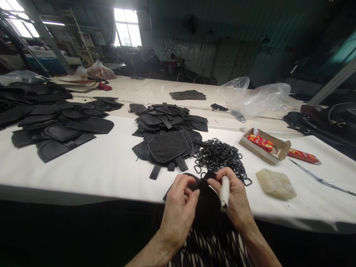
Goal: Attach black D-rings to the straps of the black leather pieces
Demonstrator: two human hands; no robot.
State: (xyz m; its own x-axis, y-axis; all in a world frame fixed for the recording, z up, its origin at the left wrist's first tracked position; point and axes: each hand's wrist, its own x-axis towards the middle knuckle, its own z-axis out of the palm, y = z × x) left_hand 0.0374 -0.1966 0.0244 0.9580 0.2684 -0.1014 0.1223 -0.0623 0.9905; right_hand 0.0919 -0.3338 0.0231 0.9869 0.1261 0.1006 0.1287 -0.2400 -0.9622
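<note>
A black leather piece (207, 204) with a short strap (210, 175) is at the front edge of the table, partly below it. My right hand (235, 200) is closed, with thumb and fingertips pinching the strap. A white wrapped tube (224, 193) covers or lies along one of its fingers; I cannot tell which. My left hand (179, 204) is curled at the left side of the same piece, its thumb against it and the index finger bent above. Just behind lies a heap of black metal D-rings (219, 157). Similar flap pieces (167, 144) are stacked beyond my left hand.
More black pieces (63, 129) are piled at the left. On the right are a yellowish block (276, 183), a cardboard box (260, 152) with red packets, another red packet (304, 156) and a thin pointed tool (319, 180). Clear plastic bags (264, 98) lie farther back.
</note>
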